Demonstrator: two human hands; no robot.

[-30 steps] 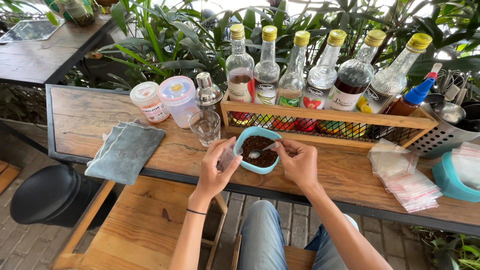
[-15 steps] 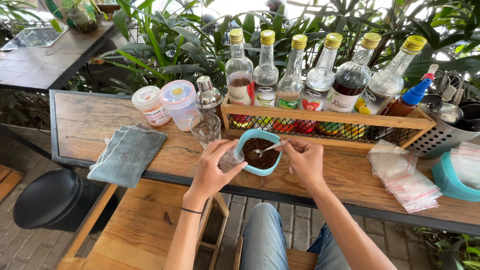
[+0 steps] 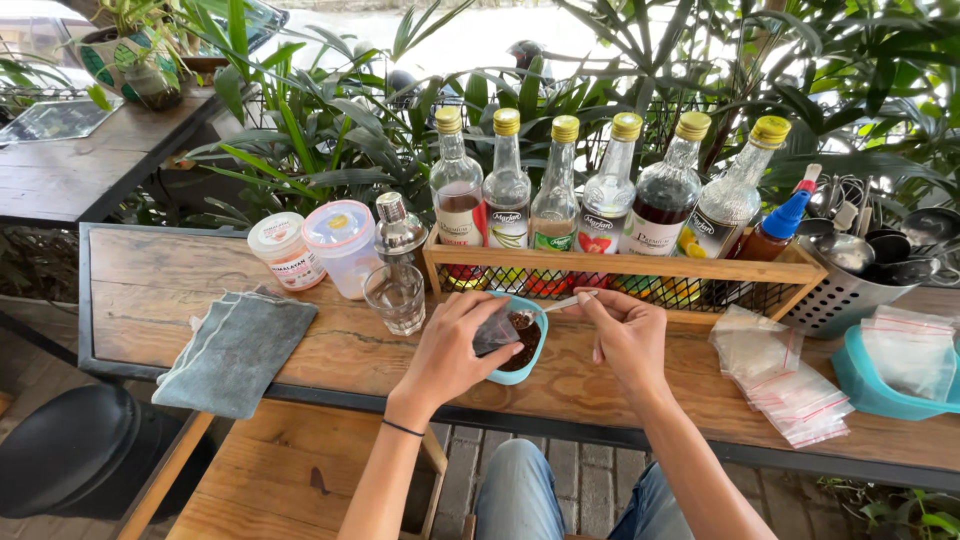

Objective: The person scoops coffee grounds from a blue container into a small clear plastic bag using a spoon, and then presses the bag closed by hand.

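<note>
head view: the left hand (image 3: 452, 352) pinches a small clear bag (image 3: 495, 333) at the near rim of the blue bowl (image 3: 533, 352), which sits on the surface just before the bottle rack (image 3: 620, 268). the right hand (image 3: 628, 335), closed on a spoon (image 3: 572, 301), holds it over the bowl's dark grains (image 3: 524, 331). the bag's mouth looks limp, so a tilted spoon could drop grains onto the surface beside the bowl. the glass (image 3: 395, 297) stands just left of the bowl; a nudge from the left wrist could knock it. more bags (image 3: 780, 375) lie well right of the bowl.
</note>
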